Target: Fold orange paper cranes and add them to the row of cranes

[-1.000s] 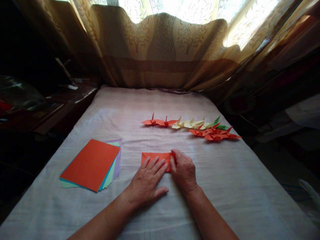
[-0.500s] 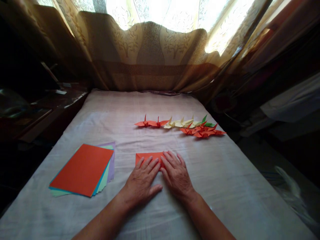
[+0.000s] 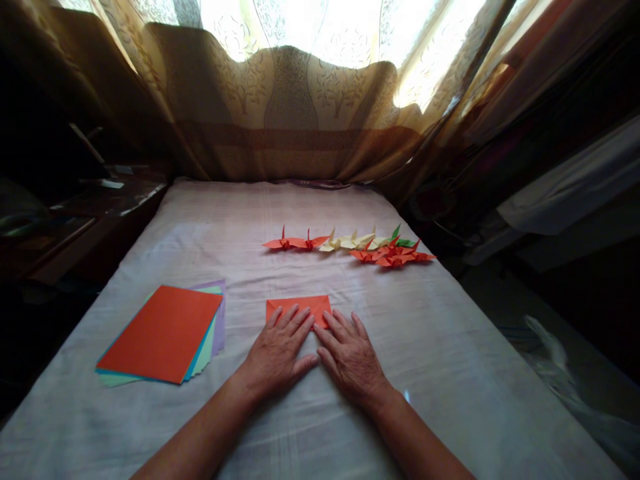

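Note:
A folded orange paper (image 3: 305,305) lies flat on the cloth-covered surface in front of me, its crease lines showing along the far part. My left hand (image 3: 281,343) rests palm down with its fingers stretched over the paper's near left part. Beside it, my right hand (image 3: 350,350) is also flat and spread, its fingertips at the paper's near right corner. The near edge of the paper is hidden beneath the fingers. Neither hand grasps anything.
To the left lies a stack of coloured sheets (image 3: 163,333), orange on top, with blue, green and purple edges below. Behind the hands stand several folded paper cranes (image 3: 395,255) in orange, cream and green. A patterned curtain (image 3: 290,93) hangs beyond the far edge.
My right hand has slid back toward me and off most of the paper, uncovering its right part. The left hand stays on the paper. The whole view has shifted slightly.

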Tool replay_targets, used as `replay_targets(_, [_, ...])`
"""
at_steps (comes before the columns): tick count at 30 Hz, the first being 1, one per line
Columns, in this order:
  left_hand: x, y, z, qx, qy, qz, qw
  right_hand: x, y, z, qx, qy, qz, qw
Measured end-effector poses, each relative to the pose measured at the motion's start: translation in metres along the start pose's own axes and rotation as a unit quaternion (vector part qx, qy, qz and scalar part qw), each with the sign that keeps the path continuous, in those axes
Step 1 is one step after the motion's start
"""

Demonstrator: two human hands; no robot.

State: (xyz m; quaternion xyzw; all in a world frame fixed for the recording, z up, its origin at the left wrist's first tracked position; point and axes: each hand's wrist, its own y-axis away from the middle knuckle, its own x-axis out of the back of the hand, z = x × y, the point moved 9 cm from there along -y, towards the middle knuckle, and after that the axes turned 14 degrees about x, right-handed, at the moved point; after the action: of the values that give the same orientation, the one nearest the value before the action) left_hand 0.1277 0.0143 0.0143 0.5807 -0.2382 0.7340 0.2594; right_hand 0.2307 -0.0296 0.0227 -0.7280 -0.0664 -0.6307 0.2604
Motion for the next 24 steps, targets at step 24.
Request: replay_targets(24, [-0.001, 0.019, -0.028, 0.006, -0.014, -0.066, 0.998, 0.003, 0.018, 0.007, -0.067, 0.017, 0.011, 0.998])
